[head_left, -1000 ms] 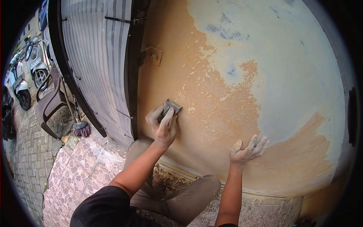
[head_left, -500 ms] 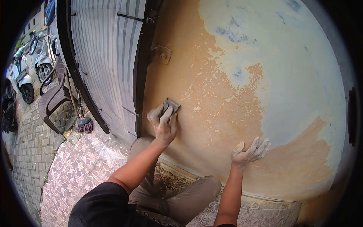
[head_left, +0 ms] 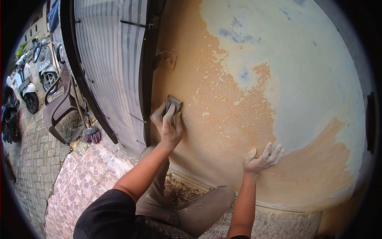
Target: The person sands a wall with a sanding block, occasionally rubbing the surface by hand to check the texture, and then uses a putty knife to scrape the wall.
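My left hand (head_left: pixel 168 128) is closed on a small dark grey sanding block (head_left: pixel 175 102), pressed against the wall (head_left: pixel 223 127) near its left edge. The wall shows bare tan and orange areas with a ragged border of pale, bluish-white paint (head_left: pixel 306 87). Farther right and lower, my right hand (head_left: pixel 263 158) has its fingers stretched out, dusted white, and rests at the wall with nothing in it. The block's face against the wall is hidden.
A striped translucent sheet in a dark frame (head_left: pixel 111 59) stands close on the left. Beyond it are a brown plastic chair (head_left: pixel 59 107), a brush (head_left: pixel 92 134) and parked scooters (head_left: pixel 28 89). A metal plate with a bolt (head_left: pixel 168 59) sits on the wall above.
My left hand has slid the sanding block a little up and left along the wall. My right hand stays in nearly the same place. The view has shifted slightly.
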Demonstrator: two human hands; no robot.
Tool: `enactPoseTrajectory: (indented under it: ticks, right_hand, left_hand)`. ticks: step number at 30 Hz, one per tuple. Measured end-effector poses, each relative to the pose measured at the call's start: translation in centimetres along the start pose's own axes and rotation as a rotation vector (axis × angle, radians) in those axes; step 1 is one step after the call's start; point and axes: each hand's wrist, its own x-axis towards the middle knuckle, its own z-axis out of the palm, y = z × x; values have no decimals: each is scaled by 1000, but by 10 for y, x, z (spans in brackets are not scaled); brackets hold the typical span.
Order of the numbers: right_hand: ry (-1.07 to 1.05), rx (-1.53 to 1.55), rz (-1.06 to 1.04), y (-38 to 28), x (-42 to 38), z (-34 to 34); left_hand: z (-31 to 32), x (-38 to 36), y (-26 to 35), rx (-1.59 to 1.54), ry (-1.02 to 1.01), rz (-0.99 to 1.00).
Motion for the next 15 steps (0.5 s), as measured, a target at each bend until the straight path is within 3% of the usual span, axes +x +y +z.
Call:
enactPoseTrajectory:
  ticks: [2,4,8,10,14,15]
  right_hand:
    - [9,4,3,-1,1,-1]
    - [4,2,-5,-2,2,0]
    - [-17,2,-16,-1,3,-1]
    - [-7,0,-13,-1,3,-2]
    - [1,-3,-3,-2,1,-1]
    - [-1,-5,-6,-2,1,-2]
  left_hand:
    - [-17,-36,-2,-38,3,-91]
    - [-27,-27,26,32,-173,-298]
    - [2,63,58,-54,-194,-123]
    - [14,87,60,-42,-54,-20]
    - [3,4,27,47,12,-63]
    - [-6,-27,19,18,-7,-235]
